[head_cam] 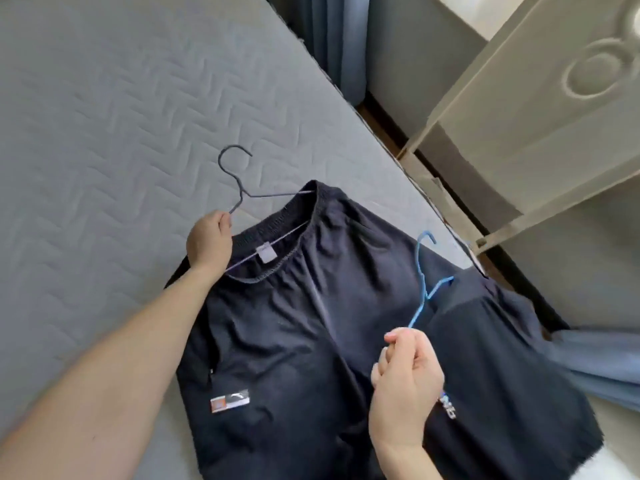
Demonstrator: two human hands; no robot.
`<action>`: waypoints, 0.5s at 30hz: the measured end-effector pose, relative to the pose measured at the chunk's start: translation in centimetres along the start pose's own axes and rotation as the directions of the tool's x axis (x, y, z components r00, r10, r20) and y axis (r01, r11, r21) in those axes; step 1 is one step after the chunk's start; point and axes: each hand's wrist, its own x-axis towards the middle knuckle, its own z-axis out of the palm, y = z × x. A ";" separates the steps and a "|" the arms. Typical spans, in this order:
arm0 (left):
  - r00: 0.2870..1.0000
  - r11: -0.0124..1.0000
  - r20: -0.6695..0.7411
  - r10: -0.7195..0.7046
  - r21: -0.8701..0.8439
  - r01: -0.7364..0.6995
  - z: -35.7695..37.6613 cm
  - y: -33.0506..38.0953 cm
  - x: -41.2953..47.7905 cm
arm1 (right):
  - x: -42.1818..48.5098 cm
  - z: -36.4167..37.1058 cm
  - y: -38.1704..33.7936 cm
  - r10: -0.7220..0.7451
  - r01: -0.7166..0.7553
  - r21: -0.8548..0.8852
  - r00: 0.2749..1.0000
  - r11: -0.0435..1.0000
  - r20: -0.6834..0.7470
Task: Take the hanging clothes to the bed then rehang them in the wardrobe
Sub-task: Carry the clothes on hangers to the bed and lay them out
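Head view, as I read it from my remote station. The quilted grey bed (104, 116) filled the left and centre of the frame. A dark garment (294, 323) lay flat on it in the lower centre, its ribbed opening turned toward the upper part of the frame. A small grey label (265, 253) showed inside the opening, and a logo patch (230, 400) sat near its lower left edge.

The left hand (207, 242), at centre left, curled its fingers round one arm of the grey hanger (242, 191). I saw that the hanger's other arm ran into the garment's opening, while its hook lay on the bare mattress above.

The right hand (405, 386), at lower right, pinched one arm of the blue hanger (428, 295) between thumb and fingertips, its other fingers curled. That hanger's hook pointed up, and its far arm went into a second dark garment (502, 358), which lay at the right edge of the bed, partly over the first. I could not read the white lettering beside the hand in full.

A pale wardrobe door (554, 116) stood in the upper right, a blue curtain (332, 36) hung at the top centre, and a fold of blue cloth (606, 362) lay at the right edge.
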 end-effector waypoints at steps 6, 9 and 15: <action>0.999 0.995 -0.031 -0.032 0.093 0.035 5.8 -5.9 2.7 | 3.1 4.8 9.0 0.047 -0.040 -0.100 0.996 0.994 0.071; 0.995 0.981 -0.099 0.026 0.192 -0.007 7.6 -6.4 1.7 | 3.5 5.1 11.0 0.060 -0.049 -0.140 0.995 0.989 0.077; 1.000 0.982 0.021 0.014 0.189 -0.018 6.1 -5.5 2.2 | 2.1 4.6 9.2 0.092 -0.083 -0.098 0.991 0.992 0.097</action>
